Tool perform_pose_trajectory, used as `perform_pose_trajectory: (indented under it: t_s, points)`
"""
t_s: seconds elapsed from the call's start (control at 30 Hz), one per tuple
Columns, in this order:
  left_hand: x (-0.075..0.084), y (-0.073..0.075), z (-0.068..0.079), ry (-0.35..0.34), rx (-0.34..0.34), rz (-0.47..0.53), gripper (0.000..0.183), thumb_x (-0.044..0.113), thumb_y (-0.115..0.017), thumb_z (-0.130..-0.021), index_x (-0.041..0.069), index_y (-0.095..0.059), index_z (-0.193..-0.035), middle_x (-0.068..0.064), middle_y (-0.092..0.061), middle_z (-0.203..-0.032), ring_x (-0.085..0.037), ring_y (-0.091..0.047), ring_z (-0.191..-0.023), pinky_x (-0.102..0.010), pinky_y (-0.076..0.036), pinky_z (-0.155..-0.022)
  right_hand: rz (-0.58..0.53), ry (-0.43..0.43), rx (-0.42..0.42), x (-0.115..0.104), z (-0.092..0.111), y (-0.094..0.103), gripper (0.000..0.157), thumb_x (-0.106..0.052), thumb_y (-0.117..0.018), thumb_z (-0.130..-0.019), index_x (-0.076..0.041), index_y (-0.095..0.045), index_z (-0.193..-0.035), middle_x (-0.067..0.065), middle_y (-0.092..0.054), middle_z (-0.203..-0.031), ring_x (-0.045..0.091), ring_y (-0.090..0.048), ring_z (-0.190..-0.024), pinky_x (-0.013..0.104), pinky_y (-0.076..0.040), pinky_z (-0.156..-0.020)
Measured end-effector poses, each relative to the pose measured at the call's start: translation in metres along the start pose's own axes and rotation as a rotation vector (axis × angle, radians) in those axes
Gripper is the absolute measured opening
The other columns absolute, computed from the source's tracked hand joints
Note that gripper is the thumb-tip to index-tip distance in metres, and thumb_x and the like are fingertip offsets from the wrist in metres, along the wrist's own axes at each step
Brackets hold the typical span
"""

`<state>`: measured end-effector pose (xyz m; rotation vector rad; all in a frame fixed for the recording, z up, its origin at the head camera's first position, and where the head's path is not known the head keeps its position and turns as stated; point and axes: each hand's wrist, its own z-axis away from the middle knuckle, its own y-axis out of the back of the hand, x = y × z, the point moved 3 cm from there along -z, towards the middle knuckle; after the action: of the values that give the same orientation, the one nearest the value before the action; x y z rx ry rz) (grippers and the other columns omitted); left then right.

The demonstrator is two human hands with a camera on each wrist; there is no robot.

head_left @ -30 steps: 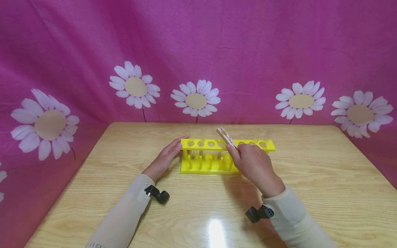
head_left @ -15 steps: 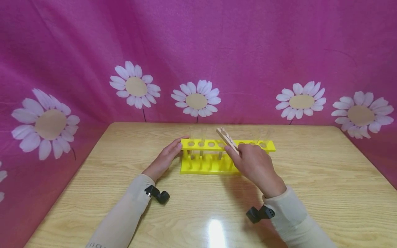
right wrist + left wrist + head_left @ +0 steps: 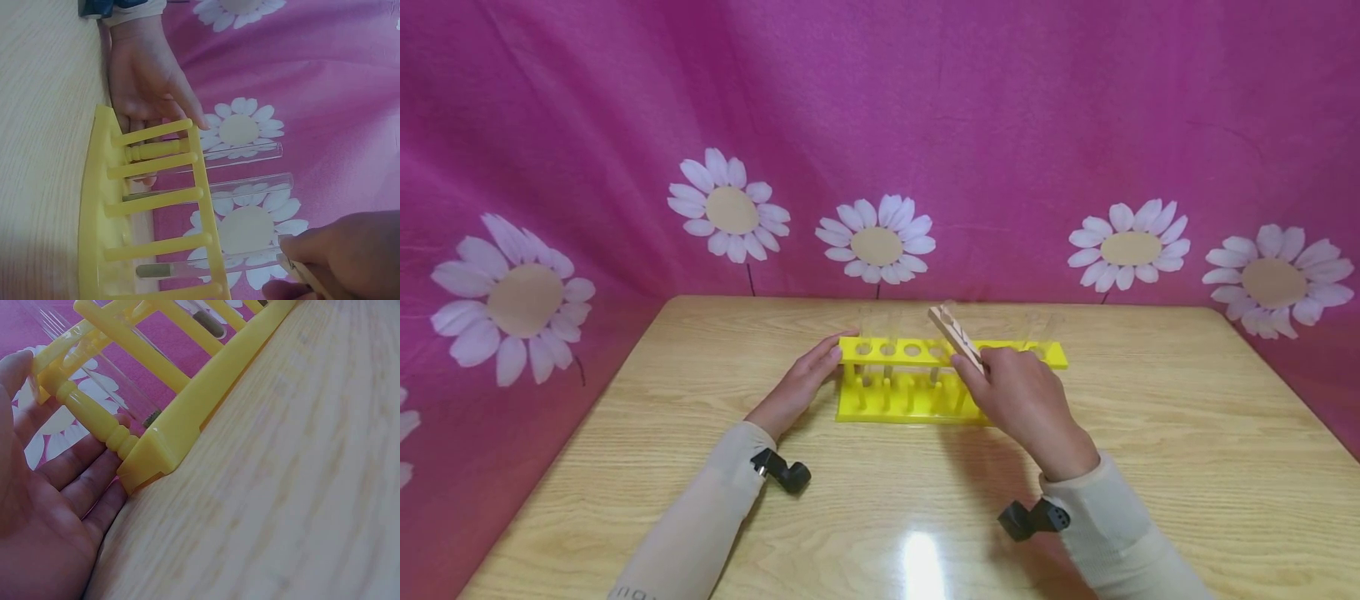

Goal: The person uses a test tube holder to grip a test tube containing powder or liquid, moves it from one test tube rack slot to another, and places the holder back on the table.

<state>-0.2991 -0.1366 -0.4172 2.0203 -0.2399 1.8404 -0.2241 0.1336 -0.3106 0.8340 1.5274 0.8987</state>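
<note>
A yellow test tube rack (image 3: 951,414) stands upright on the table. My left hand (image 3: 805,375) grips its left end, thumb at the top bar and fingers behind the end post (image 3: 94,415). My right hand (image 3: 1018,396) pinches a wooden test tube holder (image 3: 955,336) over the middle of the rack. In the right wrist view, the tip of the holder (image 3: 303,275) is at the upper part of a glass test tube (image 3: 187,269) with dark matter at its bottom. That tube still passes through the rack's top bar. My right palm hides part of the rack's right side.
Two clear test tubes (image 3: 244,184) stand in the rack's left holes, and more glass tubes (image 3: 1051,329) rise at its right end. The wooden table (image 3: 880,492) runs back to a pink flowered cloth (image 3: 1000,125).
My right hand and the wooden test tube holder have shifted slightly to the right. A glass rim now shows beside the holder's tip. My left hand stays on the rack.
</note>
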Motion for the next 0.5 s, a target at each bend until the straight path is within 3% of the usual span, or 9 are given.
perform_pose_trajectory:
  t_s: [0.5]
  points:
    - [-0.0009, 0.0002, -0.0013, -0.005, -0.005, 0.001, 0.056, 0.051, -0.04, -0.1, 0.023, -0.037, -0.149, 0.011, -0.039, -0.148, -0.014, -0.036, -0.135, -0.044, -0.03, -0.113, -0.024, 0.027, 0.024, -0.0012, 0.0017, 0.0073, 0.04, -0.043, -0.054, -0.097, -0.009, -0.06, -0.077, 0.003, -0.045, -0.056, 0.017, -0.04, -0.047, 0.025, -0.03, -0.041]
